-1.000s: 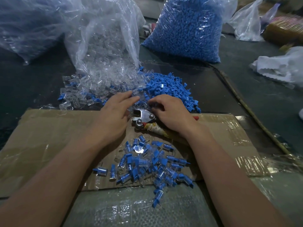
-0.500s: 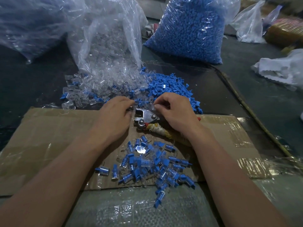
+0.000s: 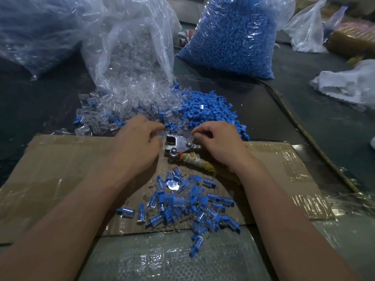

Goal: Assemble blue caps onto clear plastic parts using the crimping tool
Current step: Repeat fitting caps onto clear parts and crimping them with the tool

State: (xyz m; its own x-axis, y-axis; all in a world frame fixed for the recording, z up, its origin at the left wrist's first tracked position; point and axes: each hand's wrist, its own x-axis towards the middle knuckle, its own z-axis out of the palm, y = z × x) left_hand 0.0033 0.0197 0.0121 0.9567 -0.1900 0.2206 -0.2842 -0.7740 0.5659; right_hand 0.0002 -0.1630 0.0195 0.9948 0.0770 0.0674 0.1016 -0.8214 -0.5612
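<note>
My left hand (image 3: 138, 142) has its fingers curled, and thumb and forefinger pinch a clear plastic part (image 3: 161, 132) at the near edge of the loose clear parts (image 3: 129, 104). My right hand (image 3: 219, 141) lies over the crimping tool (image 3: 179, 146). Its fingertips are pinched together just above the metal head, beside the loose blue caps (image 3: 211, 112). They seem to hold a small cap, mostly hidden. The tool's cloth-wrapped handle (image 3: 197, 162) runs under my right wrist. Several assembled pieces (image 3: 188, 201) lie heaped on the cardboard (image 3: 60, 169) in front of me.
A torn clear bag (image 3: 129, 47) spills the clear parts. A full bag of blue caps (image 3: 231, 33) stands behind the right pile. Other bags sit at far left (image 3: 30, 27) and far right (image 3: 304, 27), with white cloth (image 3: 349, 84) and a thin stick (image 3: 304, 130) to the right.
My left hand's fingers, stretched into the clear parts a second ago, have curled and drawn back. My right hand's fingertips have lifted off the blue pile and closed near the tool head.
</note>
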